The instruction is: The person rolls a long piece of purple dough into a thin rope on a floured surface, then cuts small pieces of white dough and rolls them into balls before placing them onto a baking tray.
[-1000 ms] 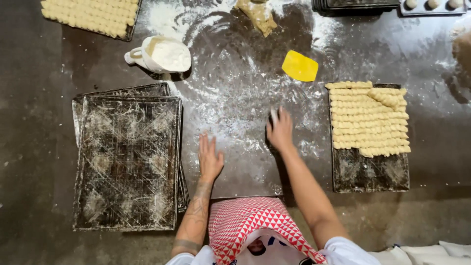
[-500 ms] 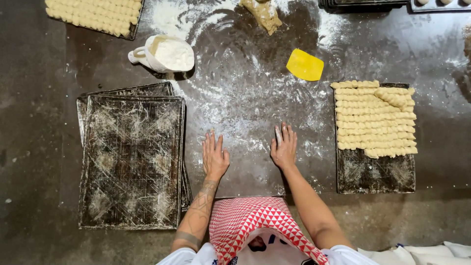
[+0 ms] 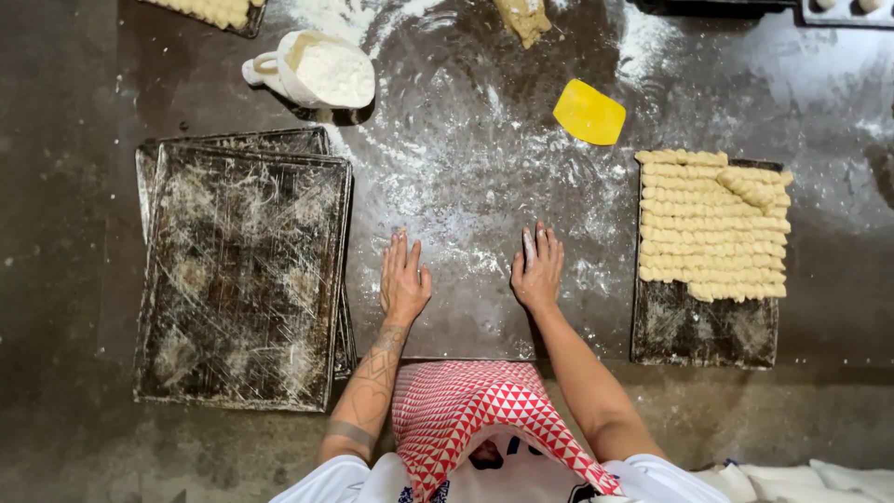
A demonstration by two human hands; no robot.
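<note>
Both my hands lie flat, palms down, on the floured dark worktop (image 3: 484, 168). My left hand (image 3: 403, 278) rests just right of a stack of dark, worn baking trays (image 3: 244, 270). My right hand (image 3: 538, 267) rests a hand's width to the right of it, fingers together, holding nothing. To the right of it a dark tray (image 3: 703, 321) carries rows of pale ridged dough strips (image 3: 712, 224). A yellow plastic scraper (image 3: 589, 113) lies beyond my right hand.
A white jug of flour (image 3: 321, 70) stands at the back left. A lump of dough (image 3: 524, 19) lies at the back middle. Another tray of dough pieces (image 3: 214, 11) shows at the top left corner. My red-and-white patterned apron (image 3: 470, 410) is below.
My right hand has drawn back toward me and my left hand has moved a little right, so both now lie level and flat on the flour.
</note>
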